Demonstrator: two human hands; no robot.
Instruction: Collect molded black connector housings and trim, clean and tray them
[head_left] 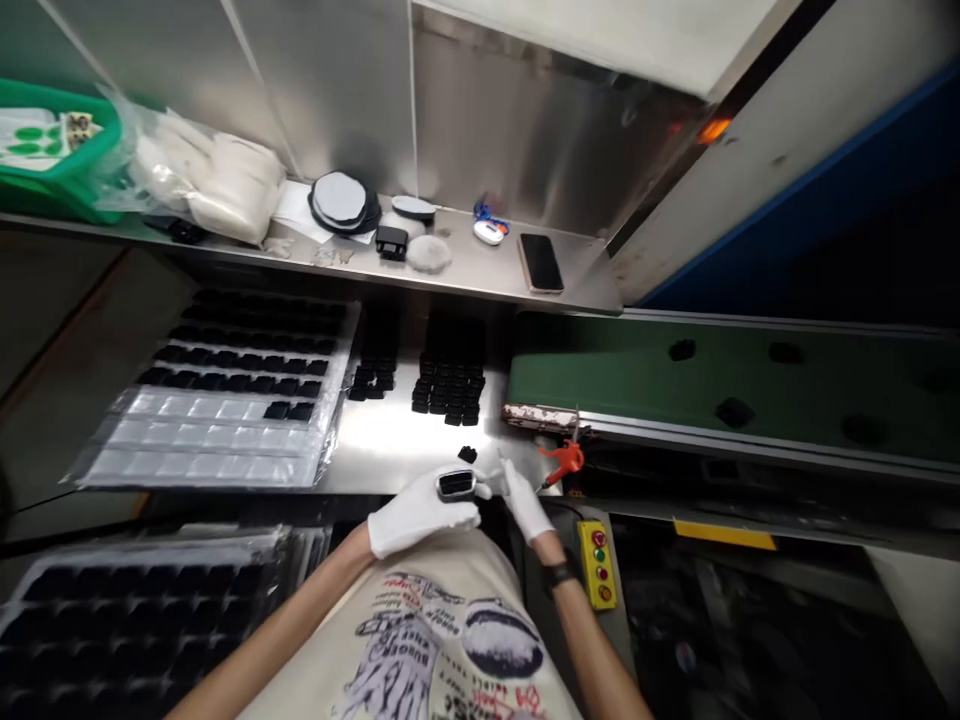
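Note:
My left hand (pixel 421 515), in a white glove, is closed around a small black part with a pale rim (pixel 456 486), held near my body at the bench's front edge. Close by on the right is my right hand (pixel 523 502), also gloved, its fingers stretched out toward the bench; I see nothing in it, though the fingertips are blurred. A single black piece (pixel 467 454) lies on the metal bench (pixel 382 450) just beyond my hands. Farther back are grouped rows of black pieces (pixel 448 390). To the left, a white tray (pixel 191 437) is partly filled with black parts.
A green conveyor belt (pixel 600 365) carrying several dark parts runs off to the right. By its near end lies an orange air gun (pixel 568 459), above a yellow button box (pixel 597 565). The shelf (pixel 480 270) holds a phone (pixel 541 263). Another filled tray (pixel 142 565) stands lower left.

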